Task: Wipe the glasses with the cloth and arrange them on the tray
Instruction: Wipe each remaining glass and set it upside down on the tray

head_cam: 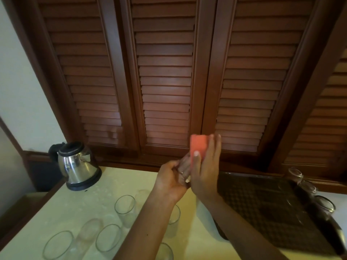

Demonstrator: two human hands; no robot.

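My left hand (171, 180) grips a clear glass (185, 164) raised above the table. My right hand (205, 166) holds an orange-red cloth (198, 147) against the glass, thumb on the cloth's front, fingers behind it. The glass is mostly hidden between the two hands. Several clear glasses (124, 205) stand on the cream table (78, 203) at lower left, one partly hidden by my left forearm. A dark patterned tray (262, 203) lies to the right. Three glasses (324, 204) stand in a row along its right edge.
A steel electric kettle (78, 166) with a black base stands at the table's back left corner. Brown louvred wooden doors (165, 81) rise right behind the table. A pale wall is at the left.
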